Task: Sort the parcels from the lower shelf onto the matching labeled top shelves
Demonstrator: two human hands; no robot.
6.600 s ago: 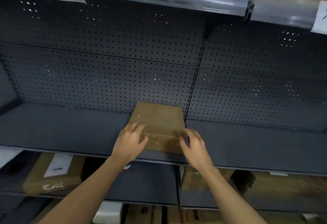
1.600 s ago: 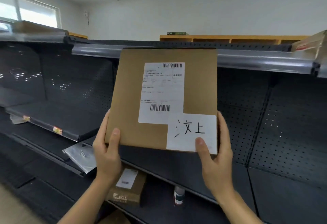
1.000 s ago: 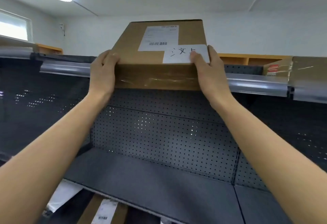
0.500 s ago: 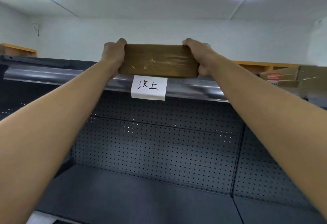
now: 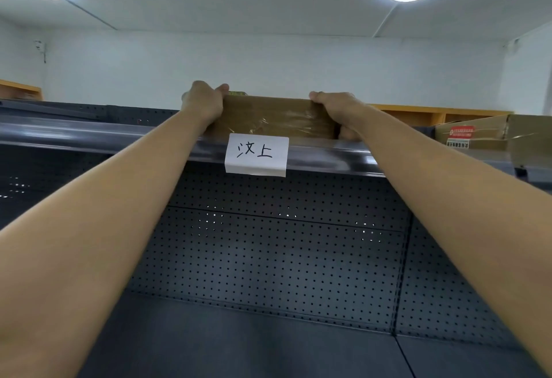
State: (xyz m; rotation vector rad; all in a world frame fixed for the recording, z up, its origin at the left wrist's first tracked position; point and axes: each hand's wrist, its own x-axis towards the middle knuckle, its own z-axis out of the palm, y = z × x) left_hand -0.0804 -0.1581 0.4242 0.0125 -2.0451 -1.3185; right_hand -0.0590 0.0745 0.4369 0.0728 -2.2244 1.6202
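Now that the parcel [image 5: 274, 117] has come down onto the top shelf [image 5: 119, 141] above its matching label [image 5: 257, 154], I keep the fingers of my left hand [image 5: 204, 103] and right hand [image 5: 337, 108] clamped on its ends, so this one looks sorted once released.

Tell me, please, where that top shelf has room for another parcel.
Left of the left hand, the top shelf looks bare. Right of the right hand, a short gap, then a taped carton. The parcel fills the middle.

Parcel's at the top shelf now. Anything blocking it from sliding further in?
Nothing visible. The parcel sits on the top shelf above the label, left hand and right hand gripping its ends. The other box lies off to the right, apart. The shelf surface behind the parcel is hidden from this angle.
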